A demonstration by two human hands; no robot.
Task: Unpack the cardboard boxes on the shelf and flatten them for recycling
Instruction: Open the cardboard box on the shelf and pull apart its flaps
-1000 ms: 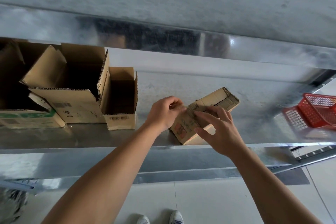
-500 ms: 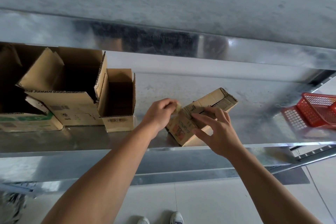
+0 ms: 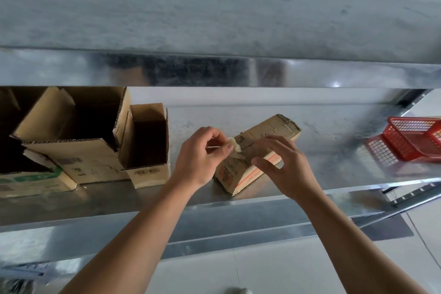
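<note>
A small closed cardboard box (image 3: 267, 133) with red print lies at an angle on the metal shelf (image 3: 322, 162), near its front edge. My left hand (image 3: 202, 157) pinches a crumpled strip of clear tape (image 3: 235, 147) that still runs to the box's top. My right hand (image 3: 284, 164) rests on the box with spread fingers and holds it down. To the left stand open boxes: a small narrow one (image 3: 149, 169), a larger one (image 3: 78, 150) with raised flaps, and one with green print (image 3: 31, 181).
A red plastic basket (image 3: 415, 138) sits at the shelf's right end. The upper shelf's metal edge (image 3: 214, 71) hangs low over the boxes. Below are a lower shelf rail (image 3: 238, 238) and a pale tiled floor.
My left hand has pulled the tape off the box's top, up and to the left, and the tape is now bunched between its fingers. The right hand stays pressed on the box.
</note>
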